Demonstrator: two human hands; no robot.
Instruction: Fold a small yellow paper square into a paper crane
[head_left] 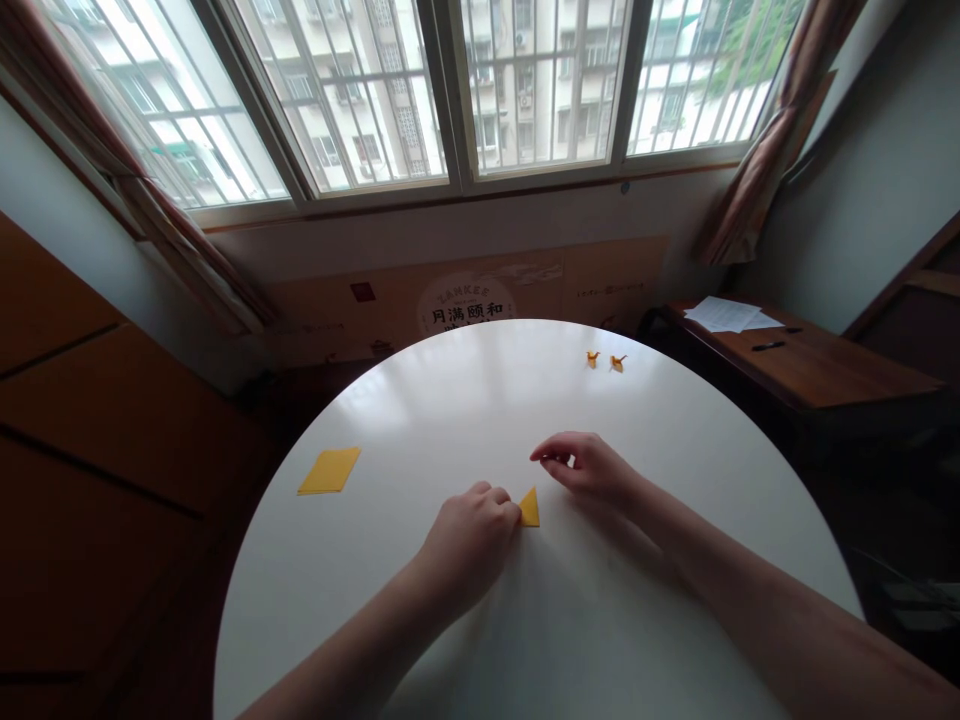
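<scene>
Folded yellow paper (529, 508) under left hand (469, 540); cardboard (465, 300) reads 月满颐和.

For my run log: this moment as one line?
left hand: pressed on yellow paper triangle | right hand: pinched, holds nothing visible | yellow paper stack: at left | two small folded figures: far right

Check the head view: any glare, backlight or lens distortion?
Head view: strongly backlit, barred window blown out; soft sheen on the round white table; fisheye bends its frame; folded yellow paper triangle at the left hand is sharp.
</scene>
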